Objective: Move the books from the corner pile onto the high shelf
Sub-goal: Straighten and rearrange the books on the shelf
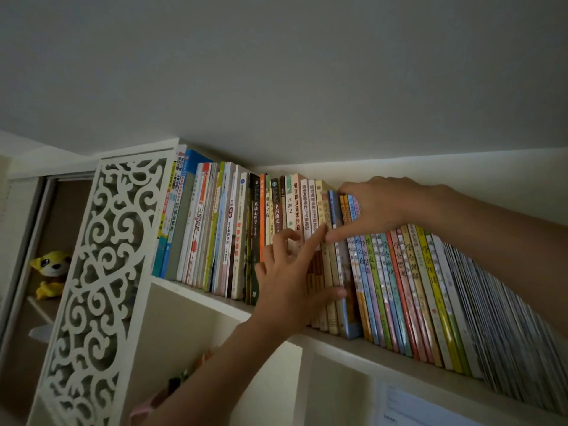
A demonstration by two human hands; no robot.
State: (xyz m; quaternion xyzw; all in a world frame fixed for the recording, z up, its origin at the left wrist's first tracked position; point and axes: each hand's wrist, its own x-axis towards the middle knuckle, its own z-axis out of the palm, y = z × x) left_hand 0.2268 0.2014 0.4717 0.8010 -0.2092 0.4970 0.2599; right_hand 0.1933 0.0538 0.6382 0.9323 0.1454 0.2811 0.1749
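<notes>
The high shelf holds a packed row of upright books just under the ceiling. My left hand is spread against the spines in the middle of the row, index finger pointing up and thumb pressing a pale blue book. My right hand reaches in from the right. Its fingers hook over the tops of several thin orange and blue books, and its thumb lies across the spines, its tip meeting my left index finger. Thin colourful books lean leftward to the right of them. The corner pile is out of view.
A white fretwork panel closes the shelf's left end. Behind it a yellow plush toy sits in a cupboard. Open compartments lie below the shelf, with a sheet of paper at lower right. The ceiling is close above the book tops.
</notes>
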